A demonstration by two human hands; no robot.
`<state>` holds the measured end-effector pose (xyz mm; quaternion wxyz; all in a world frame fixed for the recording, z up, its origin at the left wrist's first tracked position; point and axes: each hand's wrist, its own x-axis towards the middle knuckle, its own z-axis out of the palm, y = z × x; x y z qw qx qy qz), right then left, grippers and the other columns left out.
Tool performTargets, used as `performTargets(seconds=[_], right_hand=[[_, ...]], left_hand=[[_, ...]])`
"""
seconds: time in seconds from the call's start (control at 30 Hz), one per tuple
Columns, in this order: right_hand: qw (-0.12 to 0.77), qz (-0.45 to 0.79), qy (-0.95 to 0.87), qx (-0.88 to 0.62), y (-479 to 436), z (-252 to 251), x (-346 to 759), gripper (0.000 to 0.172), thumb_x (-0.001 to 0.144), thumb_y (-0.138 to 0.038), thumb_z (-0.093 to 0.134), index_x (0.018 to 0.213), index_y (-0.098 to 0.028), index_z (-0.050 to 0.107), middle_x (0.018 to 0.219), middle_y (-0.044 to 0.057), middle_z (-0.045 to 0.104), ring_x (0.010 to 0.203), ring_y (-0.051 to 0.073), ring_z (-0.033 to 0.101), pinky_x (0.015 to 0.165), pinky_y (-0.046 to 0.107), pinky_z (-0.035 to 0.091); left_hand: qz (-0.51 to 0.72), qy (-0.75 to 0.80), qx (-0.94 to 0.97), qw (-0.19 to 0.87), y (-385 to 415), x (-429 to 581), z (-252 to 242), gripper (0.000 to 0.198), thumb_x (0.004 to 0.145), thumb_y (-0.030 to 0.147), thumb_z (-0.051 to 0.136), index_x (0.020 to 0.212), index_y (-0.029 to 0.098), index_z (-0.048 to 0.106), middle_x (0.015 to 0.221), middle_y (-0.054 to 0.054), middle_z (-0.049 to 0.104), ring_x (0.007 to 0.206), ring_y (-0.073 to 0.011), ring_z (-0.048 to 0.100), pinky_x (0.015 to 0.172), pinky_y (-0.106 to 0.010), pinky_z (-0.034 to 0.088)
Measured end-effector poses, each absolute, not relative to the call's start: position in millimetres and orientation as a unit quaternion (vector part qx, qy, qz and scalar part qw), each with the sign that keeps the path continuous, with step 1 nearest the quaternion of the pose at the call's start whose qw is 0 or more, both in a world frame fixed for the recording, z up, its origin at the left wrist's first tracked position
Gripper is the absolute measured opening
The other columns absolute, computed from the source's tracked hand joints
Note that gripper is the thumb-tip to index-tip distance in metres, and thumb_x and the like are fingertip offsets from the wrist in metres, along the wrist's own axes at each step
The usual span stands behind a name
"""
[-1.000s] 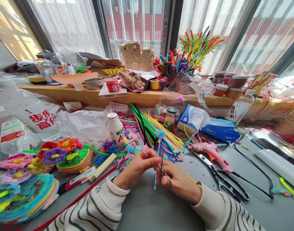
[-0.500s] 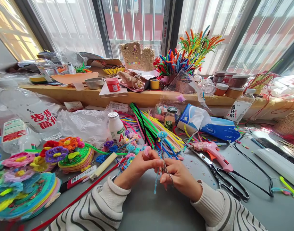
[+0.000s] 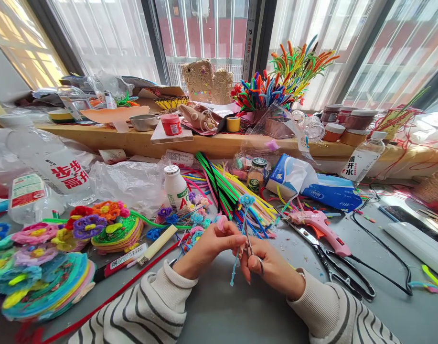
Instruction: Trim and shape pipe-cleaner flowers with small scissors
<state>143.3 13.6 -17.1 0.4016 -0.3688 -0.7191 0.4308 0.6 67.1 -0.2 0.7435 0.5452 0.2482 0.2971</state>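
Observation:
In the middle of the head view my left hand (image 3: 210, 248) pinches the thin blue stem of a pipe-cleaner flower (image 3: 247, 200). The small blue bloom points up, and the stem's fuzzy tail hangs below my fingers. Something pink (image 3: 222, 222), perhaps a finger cover, sits on a left finger. My right hand (image 3: 276, 273) is closed round small metal scissors (image 3: 249, 242), thumb at the handle loop. Their blades point up beside the stem, close to my left fingertips; whether they touch it, I cannot tell. Behind my left hand lie several small pipe-cleaner flowers (image 3: 197, 219).
Loose pipe cleaners (image 3: 219, 186) fan out behind my hands. To the right lie a pink glue gun (image 3: 324, 229) with its cord and large black-handled scissors (image 3: 333, 267). Flower-topped discs (image 3: 50, 286), a box cutter (image 3: 120, 262) and a white bottle (image 3: 175, 188) are at left.
The whole view has shifted slightly, moving the scene a little to the right. My right hand and the small scissors have turned slightly; both hands keep their holds.

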Motion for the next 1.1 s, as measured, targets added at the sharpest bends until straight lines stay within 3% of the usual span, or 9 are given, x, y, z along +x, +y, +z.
performTargets(seconds=[0.57, 0.87, 1.1], right_hand=[[0.418, 0.434, -0.695, -0.392, 14.6, -18.4, 142.2, 0.058, 0.074, -0.055, 0.039, 0.035, -0.014, 0.048, 0.056, 0.001, 0.048, 0.063, 0.013, 0.048, 0.061, 0.023, 0.036], [0.394, 0.425, -0.729, -0.365, 12.6, -13.1, 141.9, 0.064, 0.074, -0.064, 0.016, 0.051, -0.015, 0.051, 0.065, 0.002, 0.045, 0.067, 0.014, 0.046, 0.065, 0.025, 0.036], [0.403, 0.413, -0.729, -0.368, 12.6, -12.8, 143.2, 0.065, 0.072, -0.065, 0.020, 0.049, -0.014, 0.051, 0.068, 0.003, 0.049, 0.069, 0.014, 0.048, 0.065, 0.024, 0.036]], left_hand=[[0.300, 0.250, 0.538, 0.747, 65.7, 2.2, 2.8, 0.017, 0.064, 0.020, 0.061, 0.053, 0.013, 0.051, 0.049, 0.002, 0.054, 0.048, -0.0075, 0.048, 0.050, -0.020, 0.036], [0.305, 0.255, 0.541, 0.741, 65.4, 1.4, -0.5, 0.017, 0.065, 0.022, 0.060, 0.054, 0.014, 0.051, 0.049, 0.002, 0.055, 0.049, -0.0087, 0.049, 0.053, -0.022, 0.037], [0.277, 0.249, 0.551, 0.747, 64.0, 2.6, 0.6, 0.018, 0.064, 0.023, 0.062, 0.054, 0.014, 0.050, 0.049, 0.002, 0.053, 0.049, -0.0088, 0.049, 0.049, -0.021, 0.035]])
